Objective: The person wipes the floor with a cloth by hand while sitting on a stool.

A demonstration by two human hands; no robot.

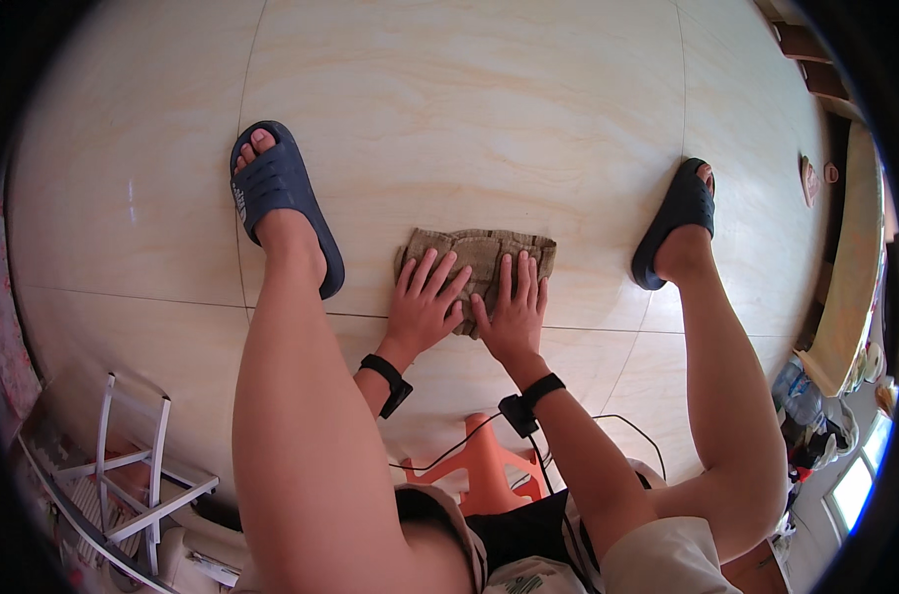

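Observation:
A folded brown checked cloth [479,243] lies on the glossy tiled floor [449,134] between my feet. My left hand [425,304] rests palm down on the cloth's left part, its fingers spread. On the right part, my right hand [514,315] is also laid flat, with its thumb towards the left hand. Neither hand's fingers curl around the fabric. Both wrists wear a black strap with a small black device, and a dark cable runs from the right one [519,414]. The cloth's underside is hidden.
Dark blue slides [286,185] are on my feet, either side of the cloth. An orange plastic stool [483,453] stands beneath me. At the lower left is a metal-framed folding piece [134,475]. Plastic bottles [798,393] and bags lie by the right edge.

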